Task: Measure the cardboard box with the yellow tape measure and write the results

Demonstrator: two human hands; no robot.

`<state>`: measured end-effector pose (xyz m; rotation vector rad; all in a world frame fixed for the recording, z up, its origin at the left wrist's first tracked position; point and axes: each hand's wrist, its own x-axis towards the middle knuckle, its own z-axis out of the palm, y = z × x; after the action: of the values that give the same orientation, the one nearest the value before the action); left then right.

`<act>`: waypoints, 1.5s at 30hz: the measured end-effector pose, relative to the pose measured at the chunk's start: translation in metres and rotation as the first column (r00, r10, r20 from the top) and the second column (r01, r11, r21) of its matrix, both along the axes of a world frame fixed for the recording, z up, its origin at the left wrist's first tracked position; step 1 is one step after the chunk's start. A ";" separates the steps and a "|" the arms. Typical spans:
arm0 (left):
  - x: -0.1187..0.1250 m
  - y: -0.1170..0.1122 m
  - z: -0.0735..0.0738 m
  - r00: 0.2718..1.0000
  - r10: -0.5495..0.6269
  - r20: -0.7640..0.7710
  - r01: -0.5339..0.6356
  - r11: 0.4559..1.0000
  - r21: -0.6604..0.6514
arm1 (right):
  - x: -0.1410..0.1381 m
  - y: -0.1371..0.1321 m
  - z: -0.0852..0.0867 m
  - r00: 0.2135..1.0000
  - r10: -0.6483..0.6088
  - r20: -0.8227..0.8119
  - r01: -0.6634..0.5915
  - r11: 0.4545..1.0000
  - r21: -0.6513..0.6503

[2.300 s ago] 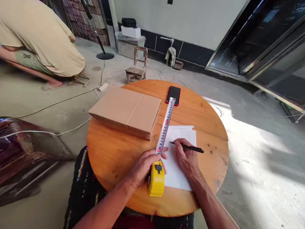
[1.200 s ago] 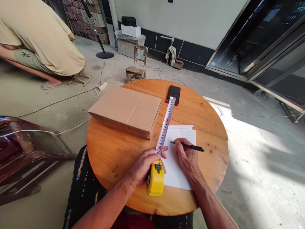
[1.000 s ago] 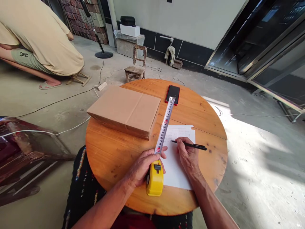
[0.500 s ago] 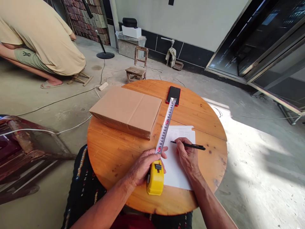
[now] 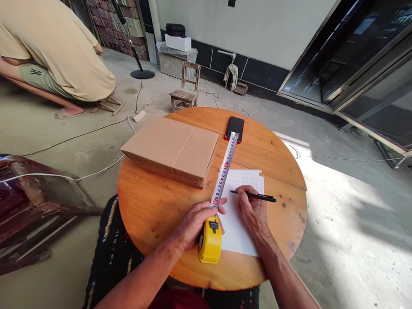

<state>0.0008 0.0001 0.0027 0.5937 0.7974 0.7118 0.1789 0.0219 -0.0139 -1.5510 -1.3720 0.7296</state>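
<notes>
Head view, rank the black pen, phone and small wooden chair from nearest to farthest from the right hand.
1. Black pen: held in the right hand.
2. Phone: ahead, toward the far side of the table.
3. Small wooden chair: beyond the table, farther left.

We see glossy yellow plastic on the tape [image 5: 210, 248], shiny metal on its blade [image 5: 223, 176], smooth plastic on the pen [image 5: 265, 198], matt paper in the sheet [image 5: 238, 240], dull cardboard on the box [image 5: 170, 146] and smooth, knotted wood across the counter [image 5: 154, 206].
</notes>
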 end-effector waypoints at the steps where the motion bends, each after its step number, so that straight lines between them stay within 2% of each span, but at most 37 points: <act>1: 0.000 0.000 0.000 1.000 0.001 -0.001 -0.001 1.000 -0.001 | 0.000 0.000 0.000 1.000 0.001 0.008 -0.001 1.000 0.002; 25: 0.000 0.000 -0.001 1.000 -0.003 0.007 0.003 1.000 0.014 | -0.001 0.000 0.002 1.000 -0.015 -0.012 0.015 1.000 -0.019; 32: 0.001 -0.001 -0.003 1.000 -0.013 -0.025 0.014 1.000 0.022 | 0.003 -0.002 -0.004 0.998 -0.050 -0.039 0.050 0.999 -0.019; 45: 0.000 -0.001 -0.003 1.000 -0.004 0.030 0.004 1.000 0.020 | 0.002 -0.002 -0.001 0.999 -0.028 -0.022 0.027 0.999 -0.032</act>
<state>0.0012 -0.0008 -0.0006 0.6014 0.7617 0.7244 0.1810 0.0202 -0.0149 -1.5792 -1.3256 0.7531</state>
